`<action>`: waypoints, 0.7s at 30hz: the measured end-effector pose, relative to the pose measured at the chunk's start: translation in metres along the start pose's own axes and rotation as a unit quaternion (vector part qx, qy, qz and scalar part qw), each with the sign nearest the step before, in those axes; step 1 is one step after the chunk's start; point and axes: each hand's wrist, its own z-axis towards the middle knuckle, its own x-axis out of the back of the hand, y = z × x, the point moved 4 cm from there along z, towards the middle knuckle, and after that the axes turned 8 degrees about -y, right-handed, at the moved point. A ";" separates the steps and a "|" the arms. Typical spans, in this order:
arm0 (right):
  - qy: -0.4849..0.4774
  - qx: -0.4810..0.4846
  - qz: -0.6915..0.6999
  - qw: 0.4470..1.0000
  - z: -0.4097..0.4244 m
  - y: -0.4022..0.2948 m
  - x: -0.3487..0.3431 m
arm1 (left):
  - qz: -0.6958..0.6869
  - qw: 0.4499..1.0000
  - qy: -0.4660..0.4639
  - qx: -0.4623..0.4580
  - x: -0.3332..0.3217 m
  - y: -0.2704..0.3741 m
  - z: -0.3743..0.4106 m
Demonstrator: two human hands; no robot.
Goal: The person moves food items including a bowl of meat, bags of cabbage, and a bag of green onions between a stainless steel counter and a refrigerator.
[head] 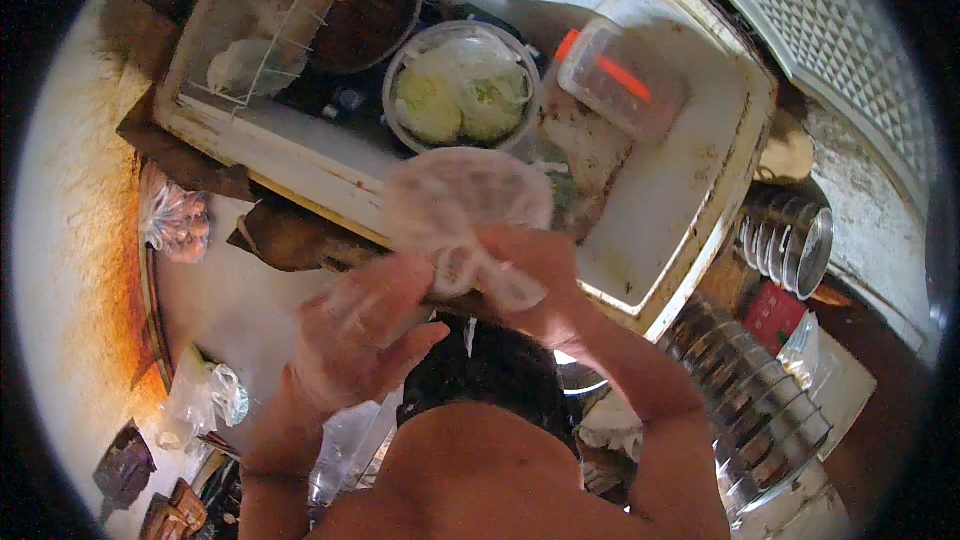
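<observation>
My right hand (529,270) grips the gathered neck of a knotted, translucent plastic bag (469,191). The bag's contents look pale and pinkish but are blurred. Just left of the bag's looped handles, my left hand (367,330) is raised with its thumb and fingers apart, holding nothing. Beyond the bag, a round translucent tub (388,101) holds pale green vegetables, possibly cabbages, in plastic. It stands inside a large, worn white chest (675,240).
Inside the chest are a dark round pot (367,15), a white wire rack (277,45) and a clear container with red clips (611,75). Bagged items (180,225) lie at left. Metal racks (757,390) stand at right.
</observation>
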 end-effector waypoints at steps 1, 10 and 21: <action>0.020 -0.047 -0.036 0.998 -0.002 0.015 0.009 | -0.038 0.998 0.026 0.034 0.004 -0.012 0.005; 0.185 -0.120 -0.051 0.974 0.018 0.188 0.079 | 0.305 0.946 0.017 0.107 0.041 -0.263 0.006; 0.209 -0.207 0.030 0.955 0.272 0.275 0.125 | 0.284 0.933 -0.006 0.220 0.052 -0.282 0.023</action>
